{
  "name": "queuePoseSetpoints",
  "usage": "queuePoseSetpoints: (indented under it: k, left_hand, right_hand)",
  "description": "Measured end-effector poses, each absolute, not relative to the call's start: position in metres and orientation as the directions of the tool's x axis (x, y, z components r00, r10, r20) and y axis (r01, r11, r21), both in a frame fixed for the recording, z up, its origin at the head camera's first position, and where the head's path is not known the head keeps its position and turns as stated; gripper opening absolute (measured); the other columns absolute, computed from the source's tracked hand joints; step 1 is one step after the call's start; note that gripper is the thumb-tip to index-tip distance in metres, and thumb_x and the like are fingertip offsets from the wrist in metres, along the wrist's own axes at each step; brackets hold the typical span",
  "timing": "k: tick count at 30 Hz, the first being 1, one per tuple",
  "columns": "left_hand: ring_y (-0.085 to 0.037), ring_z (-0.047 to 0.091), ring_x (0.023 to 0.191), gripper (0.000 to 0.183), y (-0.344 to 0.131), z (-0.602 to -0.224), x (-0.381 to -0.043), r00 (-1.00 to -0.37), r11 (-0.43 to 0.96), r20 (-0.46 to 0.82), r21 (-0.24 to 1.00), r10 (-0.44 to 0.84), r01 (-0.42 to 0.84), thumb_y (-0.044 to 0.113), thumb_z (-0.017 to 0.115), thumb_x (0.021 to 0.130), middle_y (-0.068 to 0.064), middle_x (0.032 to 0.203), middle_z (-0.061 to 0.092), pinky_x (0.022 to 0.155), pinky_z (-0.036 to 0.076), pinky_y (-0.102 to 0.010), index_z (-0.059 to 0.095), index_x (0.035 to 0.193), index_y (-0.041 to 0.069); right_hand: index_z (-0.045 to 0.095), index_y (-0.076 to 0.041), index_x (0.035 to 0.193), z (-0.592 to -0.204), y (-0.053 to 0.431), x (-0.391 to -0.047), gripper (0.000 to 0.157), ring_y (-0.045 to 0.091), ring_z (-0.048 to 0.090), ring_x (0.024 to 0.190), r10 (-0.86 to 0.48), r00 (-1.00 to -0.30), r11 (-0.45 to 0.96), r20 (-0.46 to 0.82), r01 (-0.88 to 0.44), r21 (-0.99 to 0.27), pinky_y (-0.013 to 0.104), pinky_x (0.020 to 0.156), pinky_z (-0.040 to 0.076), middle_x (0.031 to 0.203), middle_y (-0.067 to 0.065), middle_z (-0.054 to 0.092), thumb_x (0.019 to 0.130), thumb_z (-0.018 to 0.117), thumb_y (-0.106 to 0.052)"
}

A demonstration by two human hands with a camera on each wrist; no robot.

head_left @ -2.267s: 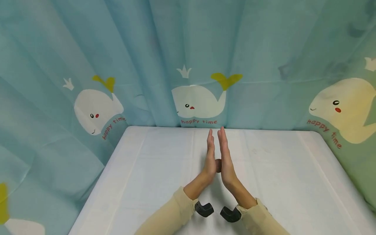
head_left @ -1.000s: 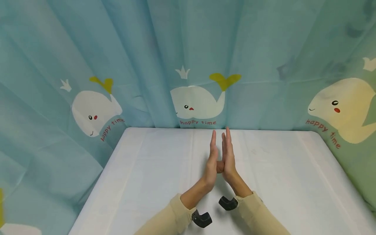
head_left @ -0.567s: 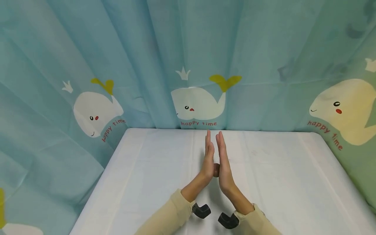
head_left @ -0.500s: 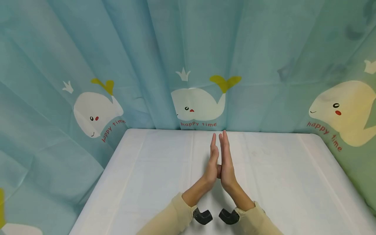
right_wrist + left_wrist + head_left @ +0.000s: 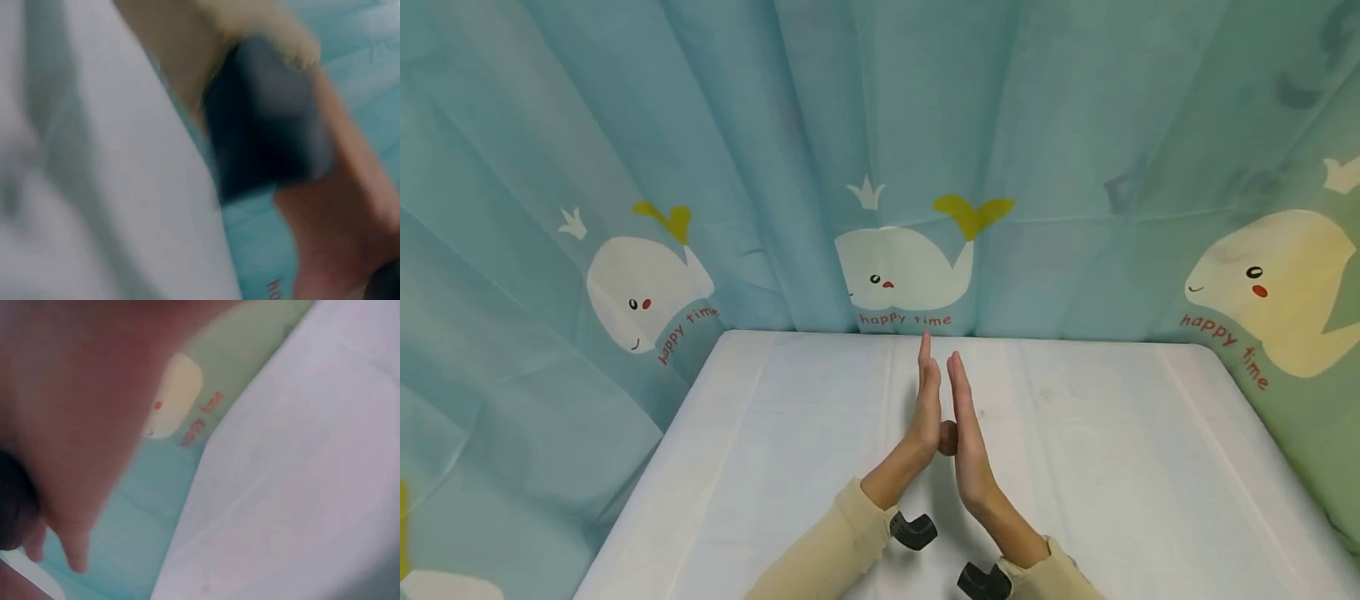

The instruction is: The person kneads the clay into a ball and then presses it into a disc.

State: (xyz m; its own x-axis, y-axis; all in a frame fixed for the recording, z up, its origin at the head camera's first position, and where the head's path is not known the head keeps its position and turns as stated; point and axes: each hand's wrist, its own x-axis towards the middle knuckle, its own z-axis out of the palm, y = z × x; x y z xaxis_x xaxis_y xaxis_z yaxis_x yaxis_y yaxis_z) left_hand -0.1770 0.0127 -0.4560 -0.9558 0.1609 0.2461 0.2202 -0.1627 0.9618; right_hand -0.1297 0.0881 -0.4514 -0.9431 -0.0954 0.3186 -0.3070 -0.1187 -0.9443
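In the head view my left hand (image 5: 928, 408) and right hand (image 5: 967, 442) stand upright, palms facing each other, fingers straight and pointing away from me. Pressed between the palms is a small brown rounded lump (image 5: 948, 438), touched by both hands; its material I cannot tell. The left hand sits a little farther forward than the right. The left wrist view has the lump (image 5: 15, 503), dark, at its left edge beside a blurred hand. At the lower right of the right wrist view, the lump (image 5: 384, 281) is mostly cut off.
A white-covered table (image 5: 790, 467) lies under the hands. Behind it hangs a blue-green curtain (image 5: 1060, 125) with printed whales. Black wrist cameras, left one (image 5: 913, 531) and right one (image 5: 985, 581), stick out from beige sleeves (image 5: 827, 542).
The palms have slid back and forth against each other around the lump. Since half a second ago the right hand has drawn back toward me, the left has gone forward, and both shifted left.
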Motion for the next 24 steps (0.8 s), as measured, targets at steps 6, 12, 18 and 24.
queuePoseSetpoints:
  k: [6, 12, 18, 24]
  left_hand:
    - [-0.015, 0.0, 0.157, 0.058, 0.019, -0.445, -0.151, -0.951, -0.23, 0.165, 0.968, 0.263, 0.104, 0.047, 0.012, 0.112, 0.007, 0.172, 0.004, 0.124, 0.002, -0.053, 0.006, 0.167, 0.03]
    - [-0.01, 0.003, 0.156, 0.056, 0.016, -0.431, -0.147, -0.955, -0.221, 0.189, 0.965, 0.228, 0.138, 0.046, 0.012, 0.112, 0.012, 0.171, 0.006, 0.125, 0.003, -0.049, 0.007, 0.166, 0.032]
    - [-0.018, 0.01, 0.157, 0.054, 0.012, -0.443, -0.171, -0.964, -0.127, 0.251, 0.962, 0.083, 0.24, 0.038, 0.018, 0.114, 0.007, 0.171, 0.012, 0.124, 0.01, -0.055, 0.013, 0.167, 0.027]
    - [-0.019, 0.018, 0.155, 0.055, 0.021, -0.453, -0.164, -0.957, -0.134, 0.248, 0.964, 0.152, 0.229, 0.039, 0.018, 0.113, 0.005, 0.171, 0.011, 0.12, 0.023, -0.047, 0.012, 0.166, 0.029]
  right_hand:
    - [0.004, -0.039, 0.165, -0.449, 0.101, -0.15, 0.053, 0.01, 0.003, 0.156, -0.008, -0.962, -0.126, 0.273, -0.27, -0.955, 0.038, 0.123, 0.012, 0.171, -0.01, 0.006, 0.113, 0.008, -0.041]
    - [0.004, -0.025, 0.167, -0.463, 0.101, -0.157, 0.054, 0.017, -0.004, 0.158, -0.034, -0.926, -0.097, 0.376, -0.371, -0.924, 0.036, 0.125, 0.003, 0.173, -0.003, -0.001, 0.114, 0.01, -0.033]
    - [0.009, -0.029, 0.167, -0.448, 0.088, -0.129, 0.054, 0.017, 0.003, 0.157, -0.074, -0.927, -0.156, 0.367, -0.353, -0.923, 0.018, 0.114, 0.02, 0.172, -0.002, 0.01, 0.113, 0.011, -0.035]
    - [0.008, -0.037, 0.166, -0.43, 0.099, -0.137, 0.054, 0.015, 0.003, 0.157, -0.06, -0.929, -0.169, 0.366, -0.352, -0.921, 0.035, 0.118, 0.015, 0.171, -0.005, 0.013, 0.112, 0.011, -0.041]
